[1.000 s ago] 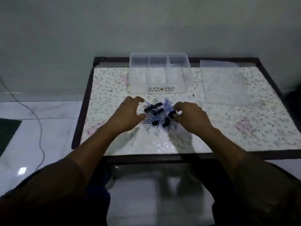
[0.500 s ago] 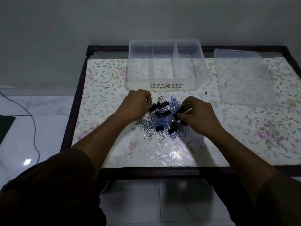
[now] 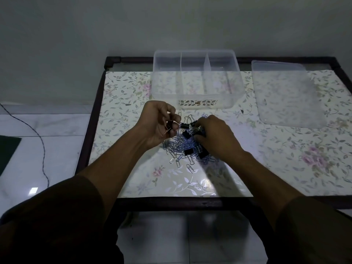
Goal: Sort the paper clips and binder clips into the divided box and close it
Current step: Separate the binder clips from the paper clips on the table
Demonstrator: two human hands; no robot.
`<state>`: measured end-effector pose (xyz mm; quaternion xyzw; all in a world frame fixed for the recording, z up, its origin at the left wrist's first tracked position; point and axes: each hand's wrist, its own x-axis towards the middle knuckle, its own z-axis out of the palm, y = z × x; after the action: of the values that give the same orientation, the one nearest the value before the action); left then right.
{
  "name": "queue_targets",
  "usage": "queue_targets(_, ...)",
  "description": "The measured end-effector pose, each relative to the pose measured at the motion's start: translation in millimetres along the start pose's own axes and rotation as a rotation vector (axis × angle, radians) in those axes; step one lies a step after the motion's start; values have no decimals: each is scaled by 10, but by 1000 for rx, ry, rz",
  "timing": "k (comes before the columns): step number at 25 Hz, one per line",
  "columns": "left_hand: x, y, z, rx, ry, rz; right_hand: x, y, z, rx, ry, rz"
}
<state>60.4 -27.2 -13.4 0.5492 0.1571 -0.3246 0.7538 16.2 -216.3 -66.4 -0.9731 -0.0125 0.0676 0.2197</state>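
A pile of blue and silver paper clips point(image 3: 178, 144) mixed with black binder clips point(image 3: 188, 151) lies in the middle of the table. My left hand point(image 3: 158, 123) is raised at the pile's left edge, palm turned inward, fingers closed around a black binder clip point(image 3: 170, 125) with its wire handle sticking out. My right hand point(image 3: 216, 138) rests on the pile's right side, fingertips pinching a binder clip among the others. The clear divided box point(image 3: 196, 80) stands open behind the pile, its three compartments holding nothing. Its clear lid point(image 3: 285, 94) lies flat to the right.
The table has a floral cover point(image 3: 285, 159) and a dark wooden frame point(image 3: 171, 202). It stands against a grey wall. White floor tiles and a thin black cable point(image 3: 42, 149) lie to the left.
My left hand has lifted off the pile with a binder clip and turned its palm inward. My right hand has dug further into the pile. The camera has moved closer.
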Motion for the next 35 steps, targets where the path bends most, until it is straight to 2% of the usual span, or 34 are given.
queue_targets(2, 78, -48, 6, 256, 47, 77, 17, -39, 36, -10, -1, -35)
queue_targets(6, 260, -348, 48, 1433, 262, 383, 18, 9, -67, 132, 48, 53)
queue_targets(7, 278, -402, 66, 1575, 275, 417, 10, 26, -125, 165, 61, 69)
queue_targets(8, 305, -439, 69, 1619, 278, 442, 4, 40, -184, 199, 65, 88)
queue_targets(11, 363, -442, 101, 1625, 300, 462, -14, 101, -349, 409, 3, 174)
queue_targets(14, 379, -415, 117, 1575, 299, 462, 19, 153, -393, 769, -35, 333)
queue_targets(16, 342, -350, 148, 1271, 263, 375, 72, 151, -381, 922, -13, 405)
queue_targets(17, 304, -288, 166, 1006, 221, 294, 113, 131, -363, 904, 16, 404)
queue_targets(19, 225, -181, 175, 526, 136, 116, 187, 65, -304, 657, 91, 317)
queue_targets(21, 184, -114, 135, 266, 89, 4, 247, -25, -176, 287, 127, 193)
queue_targets(22, 181, -93, 106, 214, 80, -15, 270, -70, -92, 128, 113, 162)
queue_targets(24, 216, -77, 70, 279, 114, 6, 301, -139, 54, -62, 53, 150)
queue_targets(25, 241, -76, 63, 401, 158, 56, 313, -166, 94, -96, 39, 156)
queue_targets(29, 406, -224, 72, 1174, 394, 328, 343, -35, 101, -76, 47, 164)
queue_targets(30, 436, -263, 90, 1291, 426, 364, 322, 14, 76, -55, 50, 156)
queue_targets(35, 560, -353, 191, 1492, 513, 437, 182, 33, -30, -26, 116, 117)
